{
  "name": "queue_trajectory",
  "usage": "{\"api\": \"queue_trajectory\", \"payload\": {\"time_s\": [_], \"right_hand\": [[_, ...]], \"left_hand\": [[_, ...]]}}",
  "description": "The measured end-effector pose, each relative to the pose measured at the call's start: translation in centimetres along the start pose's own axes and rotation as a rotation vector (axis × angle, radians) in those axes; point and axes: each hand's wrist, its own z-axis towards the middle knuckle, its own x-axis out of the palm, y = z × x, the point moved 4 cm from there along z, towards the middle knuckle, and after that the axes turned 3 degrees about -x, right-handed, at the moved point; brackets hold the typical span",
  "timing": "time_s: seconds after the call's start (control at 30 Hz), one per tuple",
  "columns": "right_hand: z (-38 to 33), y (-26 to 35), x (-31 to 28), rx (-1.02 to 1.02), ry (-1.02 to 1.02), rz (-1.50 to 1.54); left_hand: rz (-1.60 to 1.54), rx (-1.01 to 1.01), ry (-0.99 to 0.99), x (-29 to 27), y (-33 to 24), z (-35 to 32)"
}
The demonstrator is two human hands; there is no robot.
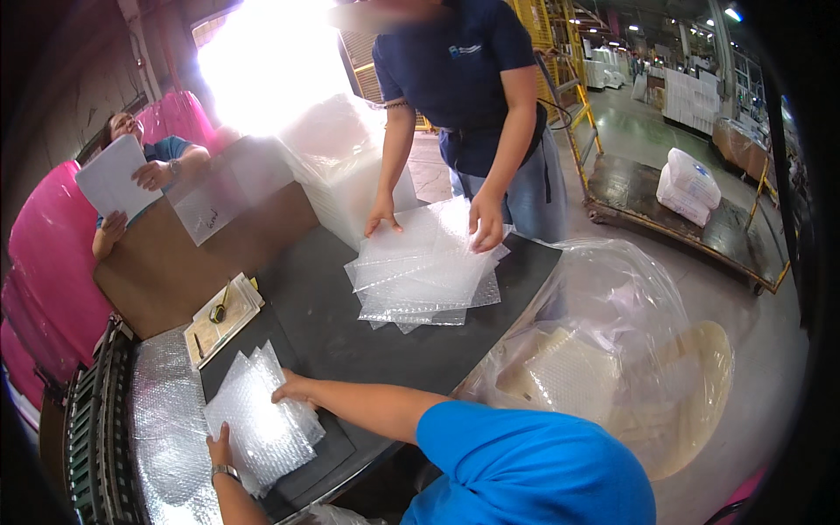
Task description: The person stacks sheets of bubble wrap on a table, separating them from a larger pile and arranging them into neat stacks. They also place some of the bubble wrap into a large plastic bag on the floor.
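A small stack of clear bubble-wrap pouches (pixel 260 420) lies fanned out on the black tabletop at the lower left. My left hand (pixel 220 448), with a watch on its wrist, grips the stack's near left edge, thumb on top. On the far right edge, my right hand (pixel 296 389) is closed around the same pouches, its arm reaching over from the blue sleeve. Fingertips under the stack are hidden. Across the table a co-worker's two hands (pixel 484 223) rest on a larger, uneven pile of bubble-wrap pouches (pixel 420 271).
Beyond my pouches lies a clipboard (pixel 229 322) with papers, a pen and a tape measure (pixel 218 312). A bubble-wrap sheet (pixel 171 420) runs beside a roller conveyor (pixel 87 420). A large clear plastic bag (pixel 612 350) stands off the table's right edge. Another person holds papers (pixel 114 179).
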Motion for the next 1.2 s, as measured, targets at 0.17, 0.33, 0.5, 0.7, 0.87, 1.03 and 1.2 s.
{"api": "queue_trajectory", "payload": {"time_s": [0.17, 0.33, 0.5, 0.7, 0.87, 1.03, 1.2], "right_hand": [[-6.2, -0.4, -1.8, 0.046, 0.078, -0.074], [-11.1, 0.2, -5.5, 0.142, 0.092, 0.006], [-11.9, 2.5, -5.5, -0.022, 0.019, 0.01], [-14.0, 9.6, -4.7, -0.507, 0.115, -0.438], [-16.0, 14.8, -4.7, -0.465, 0.212, -0.471], [-16.9, 12.3, -6.7, -0.356, 0.169, -0.384], [-19.1, 14.6, -6.8, -0.45, 0.031, -0.186]], "left_hand": [[0.298, -0.037, 0.3, -2.2, 4.8, -0.4], [-0.235, -0.059, 0.325, 2.8, 0.3, -8.4], [-0.688, -0.128, 0.68, 2.6, -2.8, -13.9], [-0.881, 0.322, 0.406, -0.9, -6.7, -17.5], [-0.786, 0.517, 0.364, -3.8, -8.8, -18.1], [-0.715, 0.45, 0.33, 0.7, -7.5, -18.6], [-0.741, 0.456, 0.368, 1.7, -9.6, -19.0]]}}
